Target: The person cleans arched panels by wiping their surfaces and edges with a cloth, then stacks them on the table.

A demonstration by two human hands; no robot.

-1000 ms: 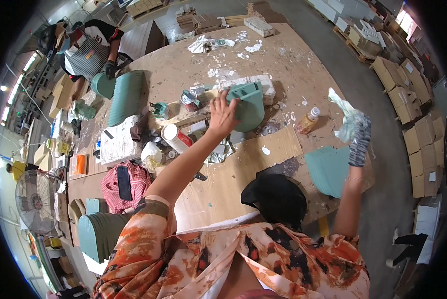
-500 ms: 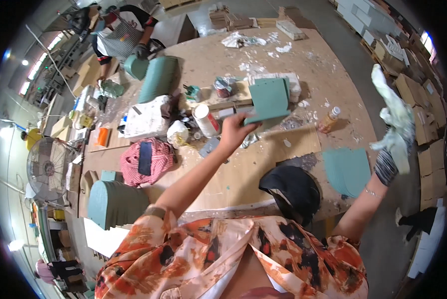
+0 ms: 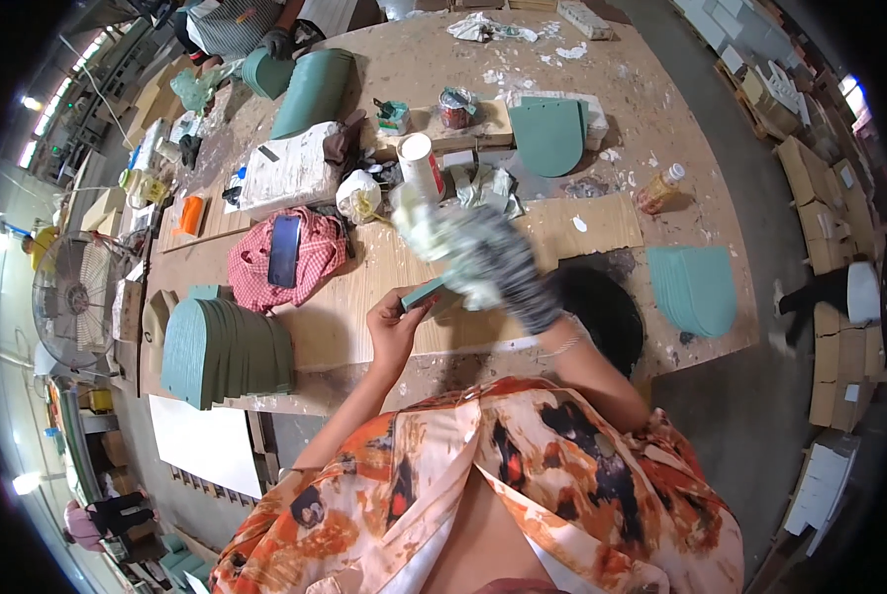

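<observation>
My bare left hand [image 3: 396, 325] grips the edge of a green panel [image 3: 424, 293] near the front of the table. The panel is tilted and seen partly edge-on. My right hand [image 3: 515, 272], in a dark striped glove, holds a crumpled pale cloth [image 3: 434, 236] against or just above the panel. Motion blurs the cloth and glove, and they hide part of the panel. Beyond them, a round-ended green panel [image 3: 548, 137] leans on a white block. A fanned stack of green panels [image 3: 696, 289] lies at the right, with a thicker stack [image 3: 228, 346] at the left.
A black cap [image 3: 602, 322] lies behind my right forearm. Farther back are a white can [image 3: 420, 166], a bottle [image 3: 660, 188] and an open tin [image 3: 455, 107]. A phone [image 3: 284, 251] rests on red checked cloth [image 3: 246, 259]. Across the table, a co-worker's gloved hand [image 3: 278, 42] is beside green panels.
My left hand has drawn back toward me with a green panel from the white block. My right hand has swung inward from the far right, bringing the cloth to that panel.
</observation>
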